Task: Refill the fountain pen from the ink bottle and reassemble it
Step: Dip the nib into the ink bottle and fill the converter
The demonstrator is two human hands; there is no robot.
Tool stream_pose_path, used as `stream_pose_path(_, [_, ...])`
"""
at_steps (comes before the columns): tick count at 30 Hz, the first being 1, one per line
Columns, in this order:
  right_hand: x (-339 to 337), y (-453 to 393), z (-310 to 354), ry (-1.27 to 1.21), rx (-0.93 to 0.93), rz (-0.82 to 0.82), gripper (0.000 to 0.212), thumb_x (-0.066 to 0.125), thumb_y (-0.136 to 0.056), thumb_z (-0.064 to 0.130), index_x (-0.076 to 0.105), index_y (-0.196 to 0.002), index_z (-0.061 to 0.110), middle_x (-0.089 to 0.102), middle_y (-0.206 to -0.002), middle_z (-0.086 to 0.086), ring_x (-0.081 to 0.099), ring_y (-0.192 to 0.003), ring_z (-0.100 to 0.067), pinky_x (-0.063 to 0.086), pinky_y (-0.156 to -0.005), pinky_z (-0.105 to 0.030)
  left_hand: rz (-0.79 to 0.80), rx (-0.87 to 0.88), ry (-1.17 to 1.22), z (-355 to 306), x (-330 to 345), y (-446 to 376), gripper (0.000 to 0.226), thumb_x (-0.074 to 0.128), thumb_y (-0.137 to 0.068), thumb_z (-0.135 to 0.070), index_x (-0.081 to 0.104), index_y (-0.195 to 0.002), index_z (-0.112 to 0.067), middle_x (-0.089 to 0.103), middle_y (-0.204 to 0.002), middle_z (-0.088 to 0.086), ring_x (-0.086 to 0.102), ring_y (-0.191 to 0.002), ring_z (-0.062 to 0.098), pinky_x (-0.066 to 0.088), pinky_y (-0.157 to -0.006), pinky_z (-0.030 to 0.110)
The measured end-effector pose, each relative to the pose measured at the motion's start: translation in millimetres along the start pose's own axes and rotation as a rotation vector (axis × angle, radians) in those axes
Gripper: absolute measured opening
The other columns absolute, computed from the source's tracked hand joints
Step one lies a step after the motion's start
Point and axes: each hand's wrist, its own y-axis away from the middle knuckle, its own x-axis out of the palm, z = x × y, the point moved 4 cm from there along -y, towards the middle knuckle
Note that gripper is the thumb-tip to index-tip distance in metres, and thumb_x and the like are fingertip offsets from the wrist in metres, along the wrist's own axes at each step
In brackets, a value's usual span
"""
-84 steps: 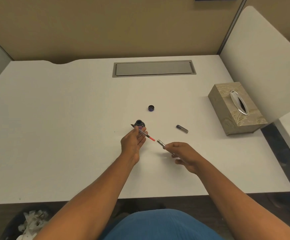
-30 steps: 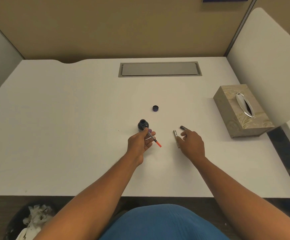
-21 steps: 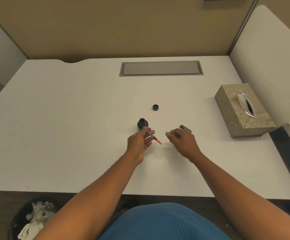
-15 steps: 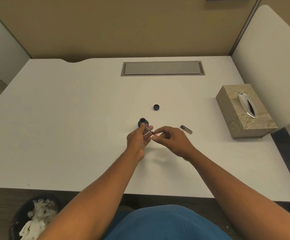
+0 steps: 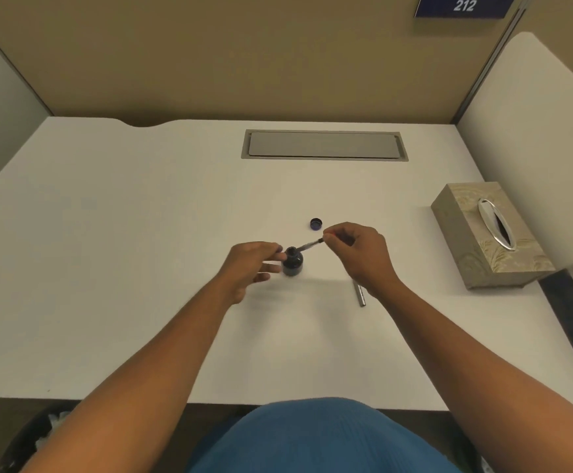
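Note:
A small dark ink bottle [image 5: 292, 263] stands open on the white desk [image 5: 141, 268]. My left hand [image 5: 249, 266] is at its left side, fingertips against the glass. The pen's front section with its thin converter [image 5: 309, 246] slants down to the left, its nib end in the bottle's mouth. My right hand [image 5: 360, 249] pinches the converter's upper end. The silver pen barrel [image 5: 360, 294] lies on the desk, partly under my right wrist. The bottle's blue cap [image 5: 316, 223] rests just beyond the bottle. The pen's cap is hidden.
A beige tissue box [image 5: 490, 233] sits at the desk's right side beside a white partition. A grey cable hatch [image 5: 324, 145] lies flush at the back. A waste bin [image 5: 32, 442] stands below the front left edge.
My right hand laid the barrel down and took the converter's end. My left hand let go of the pen section and moved to the bottle. The nib end now sits in the bottle's mouth.

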Motion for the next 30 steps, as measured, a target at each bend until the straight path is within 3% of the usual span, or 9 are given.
stream_pose_path(6, [21,-10,22,0.262,-0.096,0.012,0.013,0.063,-0.091,0.024,0.075,-0.092,0.02,0.068,-0.08,0.011,0.054,-0.065,0.002,0.043,-0.068,-0.026,0.04,0.271,-0.323,-17,-20,-22,0.016,0.068,-0.092,-0.018,0.075,-0.106,-0.018,0.074,-0.107,-0.006,0.066,-0.098,0.005,0.05,-0.085,0.023])
stream_pose_path(10, [30,-17,26,0.36,-0.06,0.055,0.016,0.061,-0.092,0.026,0.076,-0.097,0.02,0.074,-0.09,0.007,0.057,-0.072,-0.007,0.042,-0.069,-0.025,0.126,0.401,-0.541,-22,-13,-34,0.021,0.066,-0.092,-0.015,0.074,-0.11,-0.021,0.075,-0.106,-0.01,0.065,-0.105,0.005,0.045,-0.091,0.02])
stream_pose_path(14, [37,-19,33,0.381,-0.031,0.108,0.019,0.06,-0.093,0.023,0.077,-0.101,0.018,0.074,-0.09,0.004,0.058,-0.078,-0.01,0.044,-0.071,-0.026,0.217,0.441,-0.658,-24,-6,-46,0.032,0.067,-0.09,-0.014,0.071,-0.121,-0.02,0.072,-0.121,-0.007,0.061,-0.117,0.006,0.04,-0.101,0.02])
stream_pose_path(19, [39,-21,40,0.426,-0.03,0.086,0.021,0.057,-0.094,0.022,0.078,-0.092,0.019,0.06,-0.065,0.021,0.052,-0.062,-0.002,0.036,-0.057,-0.019,0.265,0.475,-0.648,-23,1,-56,0.036,0.071,-0.088,-0.02,0.071,-0.124,-0.021,0.07,-0.126,-0.006,0.06,-0.121,0.006,0.04,-0.098,0.017])
stream_pose_path(21, [41,-22,44,0.439,-0.034,0.074,0.021,0.058,-0.094,0.024,0.078,-0.087,0.021,0.055,-0.058,0.02,0.051,-0.059,-0.002,0.035,-0.055,-0.021,0.282,0.496,-0.608,-24,4,-57,0.033,0.072,-0.087,-0.02,0.072,-0.121,-0.022,0.071,-0.123,-0.006,0.061,-0.117,0.005,0.041,-0.095,0.018])
stream_pose_path(25, [47,-23,47,0.484,-0.05,0.06,0.019,0.06,-0.093,0.03,0.078,-0.089,0.025,0.067,-0.074,0.01,0.055,-0.068,-0.008,0.043,-0.064,-0.03,0.299,0.523,-0.558,-27,8,-61,0.028,0.074,-0.086,-0.023,0.076,-0.115,-0.023,0.075,-0.115,-0.003,0.065,-0.108,0.009,0.046,-0.09,0.022])
stream_pose_path(30, [52,-27,49,0.584,-0.092,0.053,0.022,0.06,-0.093,0.037,0.077,-0.093,0.024,0.072,-0.087,0.004,0.061,-0.078,-0.015,0.047,-0.069,-0.032,0.314,0.531,-0.557,-28,5,-70,0.023,0.074,-0.086,-0.028,0.078,-0.109,-0.028,0.076,-0.109,-0.005,0.067,-0.104,0.008,0.049,-0.09,0.024])
